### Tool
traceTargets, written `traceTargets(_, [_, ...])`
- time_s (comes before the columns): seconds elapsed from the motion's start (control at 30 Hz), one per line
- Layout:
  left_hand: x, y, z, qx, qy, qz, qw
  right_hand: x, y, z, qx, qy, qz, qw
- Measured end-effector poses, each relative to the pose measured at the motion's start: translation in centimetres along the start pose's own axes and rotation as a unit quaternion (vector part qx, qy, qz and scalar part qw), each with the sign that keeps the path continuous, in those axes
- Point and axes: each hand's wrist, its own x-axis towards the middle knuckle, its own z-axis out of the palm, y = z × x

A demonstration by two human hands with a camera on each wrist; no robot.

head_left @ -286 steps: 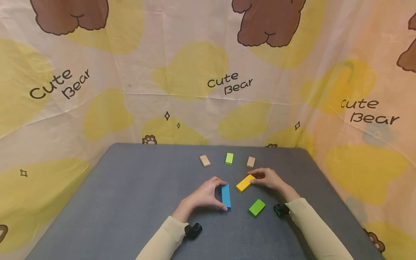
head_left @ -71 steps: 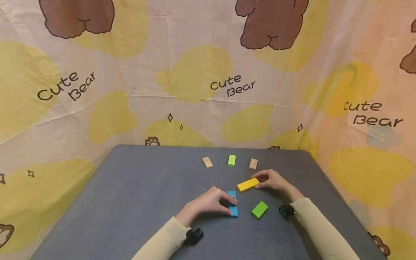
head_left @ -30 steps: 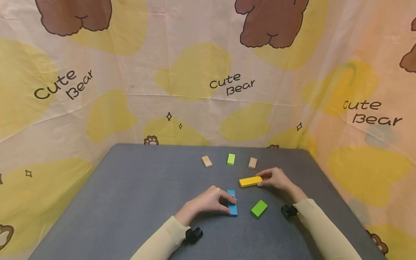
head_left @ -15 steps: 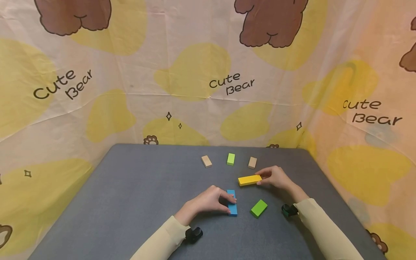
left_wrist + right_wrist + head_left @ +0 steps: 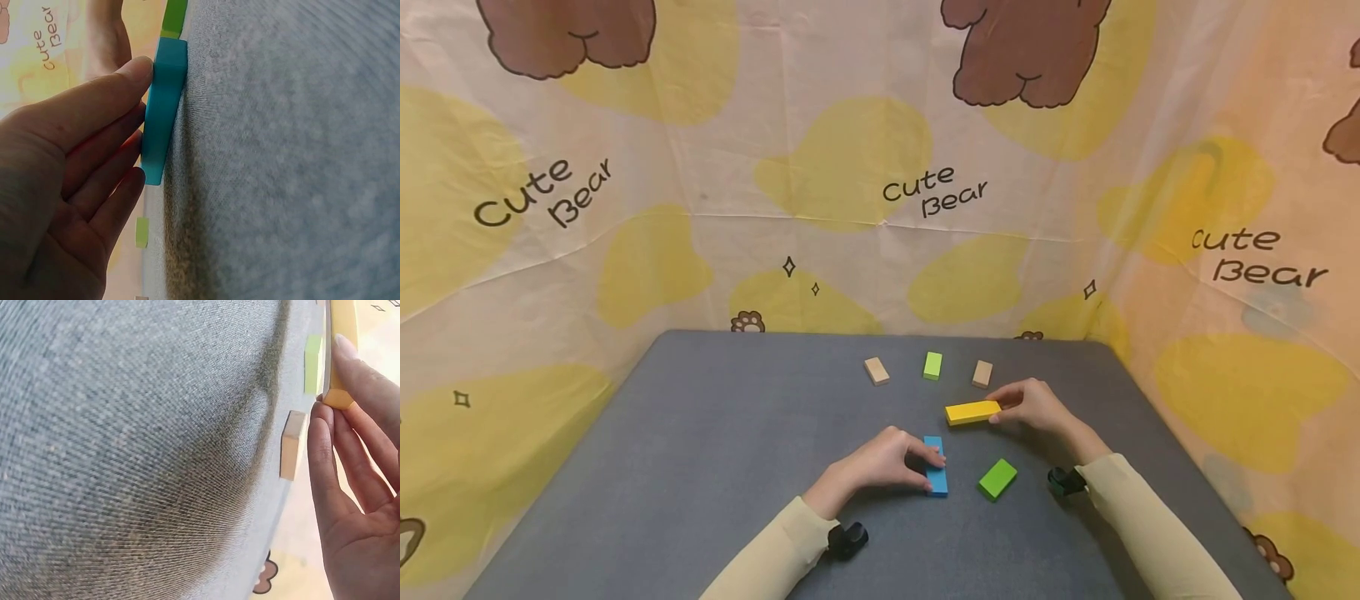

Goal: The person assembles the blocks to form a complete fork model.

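My left hand [image 5: 883, 460] has thumb and fingertips resting on the upper side of a blue block [image 5: 933, 479], which lies lengthwise on the table. In the left wrist view its fingers are fairly straight, with the tips along the upper edge of the blue block [image 5: 164, 112]. Farther right, my right hand [image 5: 1033, 410] pinches one end of a yellow block [image 5: 970, 412] between thumb and fingers; the other end points left. The right wrist view shows the yellow block [image 5: 344, 337] held off the grey surface. A green block [image 5: 997, 480] lies between my forearms, right of the blue one.
Along the far side of the grey table [image 5: 760, 400] lie a pale wooden block [image 5: 876, 371], a light green block [image 5: 932, 365] and another wooden block [image 5: 982, 373]. A printed cloth [image 5: 842, 167] hangs behind the table and along its sides.
The yellow block has turned from diagonal to nearly crosswise in my right hand, lately shifting slightly left. My left hand earlier spanned the blue block's ends; block and hand then moved slightly right.
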Motion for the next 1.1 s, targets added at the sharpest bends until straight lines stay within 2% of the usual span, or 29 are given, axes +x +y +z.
traceTargets(0.73, [0.0, 0.2, -0.1, 0.000, -0.003, -0.003, 1.0000, 0.4, -1.6, 0.1, 0.000, -0.006, -0.021, 0.9998])
traceTargets(1.1, [0.0, 0.2, -0.2, -0.001, -0.004, -0.002, 1.0000, 0.6, -2.5, 0.6, 0.002, -0.019, -0.018, 0.9996])
